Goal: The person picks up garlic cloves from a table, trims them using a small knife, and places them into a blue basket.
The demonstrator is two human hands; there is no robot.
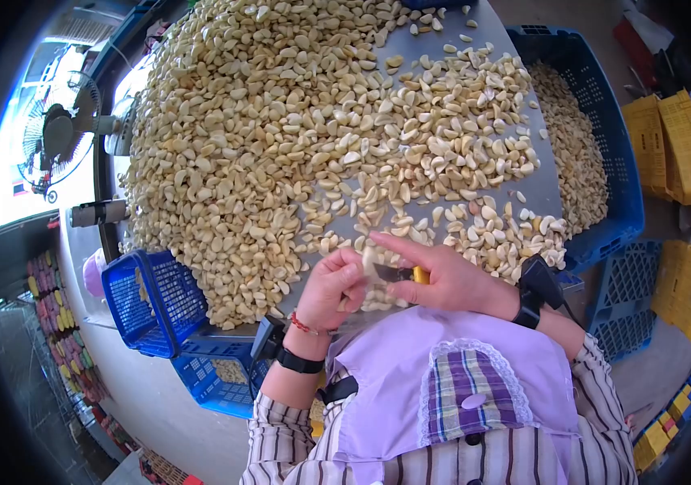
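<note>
Many pale, cashew-shaped pieces [264,137] cover a grey metal table [483,32]. My left hand [333,284], with a red bracelet at the wrist, is closed around a whitish piece [369,263] near the table's front edge. Just right of it, my right hand [434,275] grips a small knife with a yellow handle [420,276]; its blade [392,273] points left toward the held piece. The blade's tip is hard to make out against that piece.
A large blue crate [624,178] with more pieces stands right of the table. Smaller blue baskets [139,311] are at the lower left. A fan [58,133] stands far left, and yellow sacks [689,145] lie far right.
</note>
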